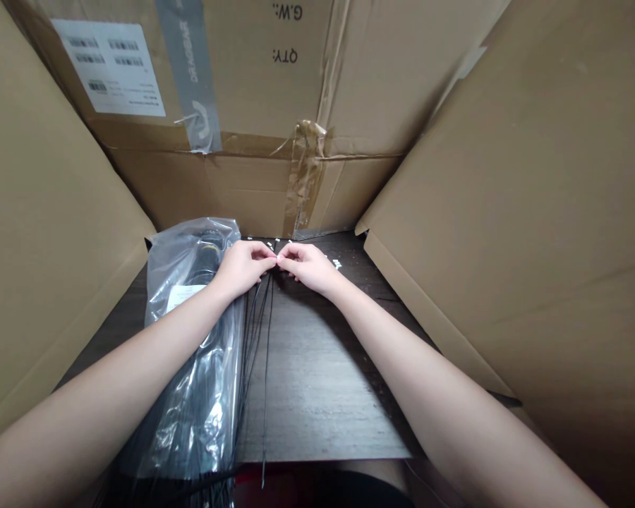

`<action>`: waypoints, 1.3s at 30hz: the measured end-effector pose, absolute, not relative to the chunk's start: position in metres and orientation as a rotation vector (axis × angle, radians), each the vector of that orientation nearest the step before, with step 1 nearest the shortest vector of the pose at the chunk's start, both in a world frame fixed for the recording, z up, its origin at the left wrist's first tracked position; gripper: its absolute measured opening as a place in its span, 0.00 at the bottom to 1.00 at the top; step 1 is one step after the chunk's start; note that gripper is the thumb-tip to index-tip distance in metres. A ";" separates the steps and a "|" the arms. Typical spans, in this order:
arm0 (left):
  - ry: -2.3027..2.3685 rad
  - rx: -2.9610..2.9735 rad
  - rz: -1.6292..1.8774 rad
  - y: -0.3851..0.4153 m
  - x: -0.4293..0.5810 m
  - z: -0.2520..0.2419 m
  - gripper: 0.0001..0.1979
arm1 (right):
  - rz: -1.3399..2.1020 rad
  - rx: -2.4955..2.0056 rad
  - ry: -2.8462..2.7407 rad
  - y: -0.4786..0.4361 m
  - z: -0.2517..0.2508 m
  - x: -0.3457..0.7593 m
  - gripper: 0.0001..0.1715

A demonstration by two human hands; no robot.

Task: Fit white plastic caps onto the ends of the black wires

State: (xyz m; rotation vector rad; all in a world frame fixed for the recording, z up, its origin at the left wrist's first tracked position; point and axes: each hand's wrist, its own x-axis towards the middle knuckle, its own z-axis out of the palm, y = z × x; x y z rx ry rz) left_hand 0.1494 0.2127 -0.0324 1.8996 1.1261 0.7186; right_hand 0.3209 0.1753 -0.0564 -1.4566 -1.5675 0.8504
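Over the wood tabletop (317, 381), left hand (242, 268) and right hand (307, 268) pinch thin black cords (267, 339) between them

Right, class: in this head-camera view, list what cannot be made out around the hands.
Head view:
- Pinch: the left hand and right hand hide what they pinch above the thin black cords.
- Plastic bag: creases and glare blur its contents; the left forearm covers part.
- White bits on the table: too small to identify.
- Cords: some run off the bottom edge.
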 end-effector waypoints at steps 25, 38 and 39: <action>1.148 1.919 0.701 0.211 0.150 -0.032 0.11 | 0.954 -1.316 -1.220 0.171 -0.051 0.315 0.13; 1.176 1.991 0.673 0.210 0.149 -0.029 0.11 | 0.947 -1.300 -1.294 0.171 -0.050 0.315 0.11; 1.176 1.999 0.670 0.209 0.149 -0.028 0.11 | 0.954 -1.301 -1.294 0.171 -0.050 0.315 0.11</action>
